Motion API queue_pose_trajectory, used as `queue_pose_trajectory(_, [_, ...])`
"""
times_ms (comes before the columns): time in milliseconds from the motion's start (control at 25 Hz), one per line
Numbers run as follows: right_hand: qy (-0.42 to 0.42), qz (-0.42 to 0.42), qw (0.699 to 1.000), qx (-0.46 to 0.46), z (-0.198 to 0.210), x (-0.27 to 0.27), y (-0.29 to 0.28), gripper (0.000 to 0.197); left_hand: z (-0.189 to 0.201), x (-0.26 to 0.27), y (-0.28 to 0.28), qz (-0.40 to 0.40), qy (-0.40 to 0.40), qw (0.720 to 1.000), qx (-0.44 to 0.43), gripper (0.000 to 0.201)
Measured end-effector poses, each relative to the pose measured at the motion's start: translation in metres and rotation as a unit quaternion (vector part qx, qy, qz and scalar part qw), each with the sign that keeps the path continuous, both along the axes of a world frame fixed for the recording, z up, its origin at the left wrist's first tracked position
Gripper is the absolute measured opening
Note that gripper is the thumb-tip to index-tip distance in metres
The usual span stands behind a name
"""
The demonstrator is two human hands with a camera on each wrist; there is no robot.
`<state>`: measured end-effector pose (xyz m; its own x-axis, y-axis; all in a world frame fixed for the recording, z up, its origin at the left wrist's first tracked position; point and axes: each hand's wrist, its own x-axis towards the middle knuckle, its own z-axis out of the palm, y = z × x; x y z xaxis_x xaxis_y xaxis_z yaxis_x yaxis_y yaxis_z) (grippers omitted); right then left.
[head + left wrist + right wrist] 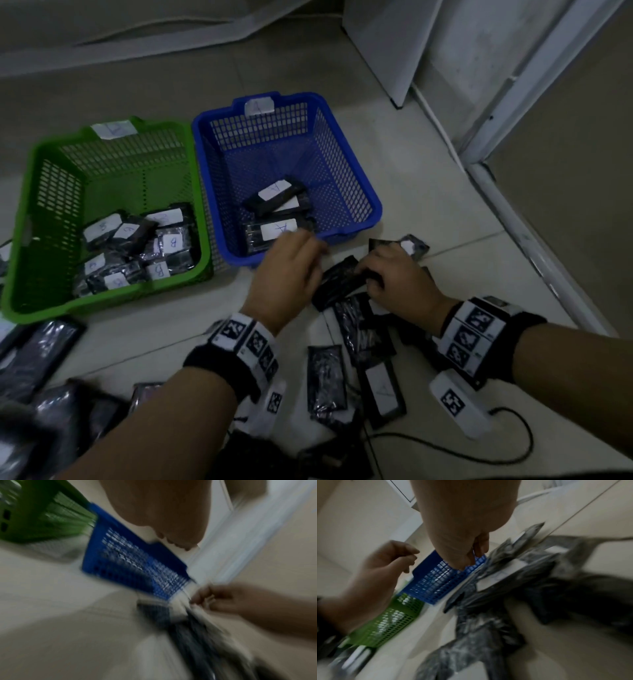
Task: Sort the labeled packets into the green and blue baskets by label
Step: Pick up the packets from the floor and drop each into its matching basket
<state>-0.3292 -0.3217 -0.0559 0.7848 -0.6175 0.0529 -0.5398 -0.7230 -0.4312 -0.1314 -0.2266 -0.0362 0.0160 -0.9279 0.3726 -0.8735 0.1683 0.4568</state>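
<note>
Pale tiled floor; right hand gripping a black packet; left hand loosely curled, empty.

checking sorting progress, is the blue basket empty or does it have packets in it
Not empty: the blue basket holds a few dark packets, two showing white labels marked A.

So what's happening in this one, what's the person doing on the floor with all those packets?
A person is sorting black plastic-wrapped packets with white letter labels into two mesh baskets on the tiled floor. The green plastic basket holds a pile marked B; the blue plastic basket holds a few marked A. The right hand grips a black packet from the loose heap near the blue basket. The left hand hovers beside it, fingers loosely curled, holding nothing. More packets still lie unsorted on the floor.
</note>
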Motion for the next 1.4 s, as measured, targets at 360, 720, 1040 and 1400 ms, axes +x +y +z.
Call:
queue_pose_trajectory(360, [0.099,-0.042,0.994,0.02,-0.009,-0.046,0.008,0.07,-0.037,-0.019,0.021,-0.013,0.027,0.962,0.273,0.052])
queue_pose_trajectory(720, [0.185,-0.069,0.98,0.014,0.001,-0.015,0.012,0.05,-0.007,0.01,0.029,0.058,0.334,0.902,0.267,0.026])
queue_pose_trajectory(1040, [-0.286,-0.275,0.883,0.252,0.05,-0.004,0.017,0.033,0.023,0.009,0.005,0.126,0.504,0.85,0.085,0.027])
queue_pose_trajectory(1400, [-0.268,-0.234,0.866,0.351,0.07,0.046,-0.034,0.018,0.034,0.071,-0.017,0.31,0.399,0.862,-0.034,0.022])
